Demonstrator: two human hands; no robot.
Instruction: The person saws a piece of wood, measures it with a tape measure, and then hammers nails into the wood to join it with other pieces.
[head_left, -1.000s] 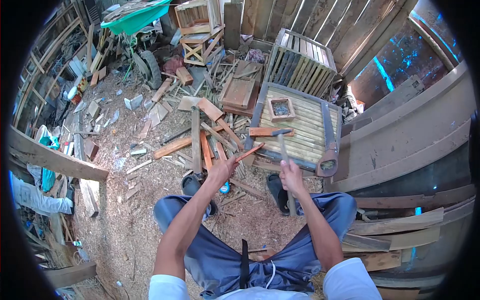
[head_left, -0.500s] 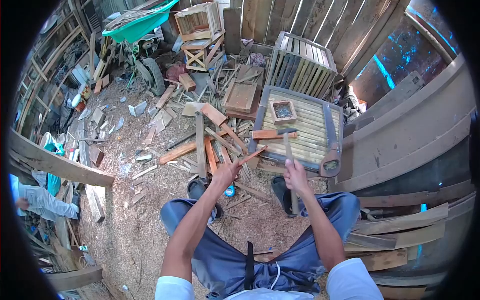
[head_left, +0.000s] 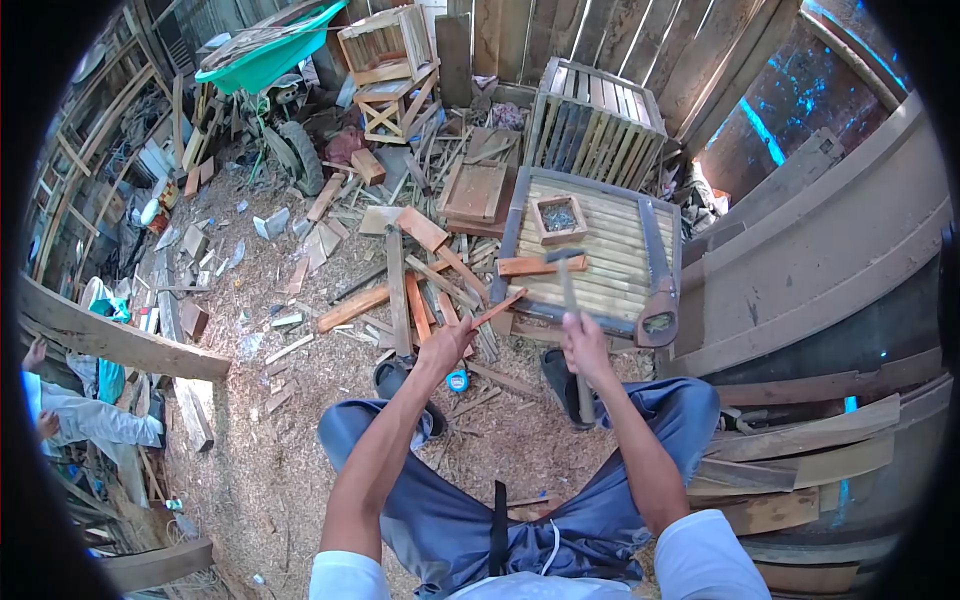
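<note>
My left hand (head_left: 446, 345) is closed round a thin reddish wood strip (head_left: 498, 307) that points up and to the right. My right hand (head_left: 586, 347) grips a hammer (head_left: 569, 285) by its handle, the head up and over a short reddish block (head_left: 530, 266). That block lies on a slatted wooden panel (head_left: 610, 285) with a dark frame. A small square wooden box (head_left: 560, 219) of nails or similar small metal pieces sits on the panel. A handsaw (head_left: 656, 270) lies along its right side.
A blue tape measure (head_left: 457, 381) is on the ground between my feet. Wood offcuts (head_left: 425, 230) are scattered ahead. A slatted crate (head_left: 597, 125) stands behind the panel, a green wheelbarrow (head_left: 270, 55) at the back left. Another person (head_left: 95, 415) is at the left edge, near a beam (head_left: 120, 330).
The hammer and my right hand have shifted slightly left, with the hammer head a bit higher. The view has moved slightly. More of the other person's hands shows at the left.
</note>
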